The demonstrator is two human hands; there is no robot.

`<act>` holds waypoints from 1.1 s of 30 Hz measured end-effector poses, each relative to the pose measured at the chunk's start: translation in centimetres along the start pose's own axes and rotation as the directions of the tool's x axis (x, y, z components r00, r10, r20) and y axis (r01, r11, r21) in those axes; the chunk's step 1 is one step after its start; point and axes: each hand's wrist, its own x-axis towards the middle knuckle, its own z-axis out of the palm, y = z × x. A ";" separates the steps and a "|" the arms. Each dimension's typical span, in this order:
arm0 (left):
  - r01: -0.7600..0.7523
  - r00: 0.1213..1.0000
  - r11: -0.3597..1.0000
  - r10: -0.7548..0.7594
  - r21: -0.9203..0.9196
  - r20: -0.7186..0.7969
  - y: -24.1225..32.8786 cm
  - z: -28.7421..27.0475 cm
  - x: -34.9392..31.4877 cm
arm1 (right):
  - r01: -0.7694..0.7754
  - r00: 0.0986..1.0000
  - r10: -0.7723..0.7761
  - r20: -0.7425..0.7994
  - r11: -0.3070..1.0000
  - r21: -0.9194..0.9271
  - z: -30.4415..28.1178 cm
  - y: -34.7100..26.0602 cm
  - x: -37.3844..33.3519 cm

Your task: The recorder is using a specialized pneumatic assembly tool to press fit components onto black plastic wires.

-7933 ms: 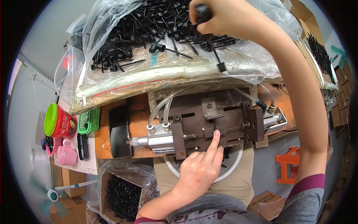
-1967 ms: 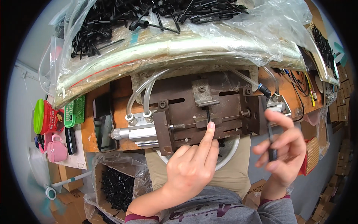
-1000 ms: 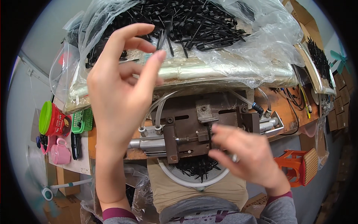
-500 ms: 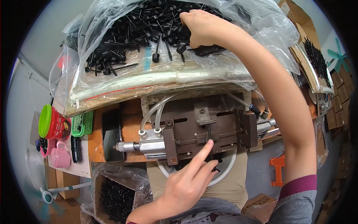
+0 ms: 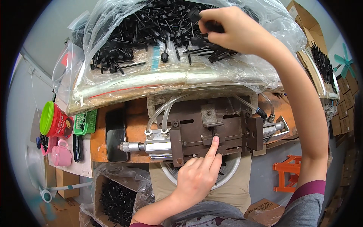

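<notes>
My left hand (image 5: pixel 198 174) reaches over the brown metal clamping fixture (image 5: pixel 230 132). Its index finger is stretched out, the tip at a thin black pin (image 5: pixel 213 130) in the fixture's middle; the other fingers are loosely bent and hold nothing I can see. Above the far pile of black plastic stems with round heads (image 5: pixel 151 26), my right hand (image 5: pixel 230 28) is closed on a black stem part (image 5: pixel 195 15), blurred and partly hidden by the fingers. The pile lies on a plastic-lined tray (image 5: pixel 177 77).
Pneumatic cylinders (image 5: pixel 157 146) with clear hoses flank the fixture. A phone (image 5: pixel 116 134), green basket (image 5: pixel 90 122), red tub (image 5: pixel 60 121) and pink cup (image 5: pixel 61 154) stand left. Below is a lined box of black parts (image 5: pixel 117 198); an orange stool (image 5: pixel 286 172) stands right.
My right hand has lifted off the pile and shifted right, a dark part now showing in its fingers. My left fingers have drawn in, the index fingertip still at the fixture's middle.
</notes>
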 end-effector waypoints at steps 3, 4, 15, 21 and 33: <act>0.002 1.000 1.000 -0.002 0.002 0.017 0.1 0.1 0.1 | -0.136 0.990 0.144 -0.015 0.961 0.242 -2.1 1.0 0.5; 0.003 1.000 1.000 -0.003 -0.004 0.022 0.1 0.0 0.2 | -0.256 0.963 0.269 0.021 0.886 0.386 -2.9 1.0 0.5; 0.061 0.944 0.810 -0.237 -0.583 -0.231 0.3 -4.4 2.1 | 0.226 0.899 -0.134 -0.416 0.958 0.179 1.7 -6.1 -11.4; 0.041 0.948 0.708 -0.249 -0.705 -0.196 0.2 -4.0 2.4 | 0.267 0.917 -0.159 -0.365 0.925 0.268 4.3 -10.9 -17.1; 0.166 0.981 0.854 -0.192 -0.493 -0.003 0.6 -4.9 1.0 | 0.011 0.929 0.143 -0.343 0.912 0.411 5.3 -11.0 -21.3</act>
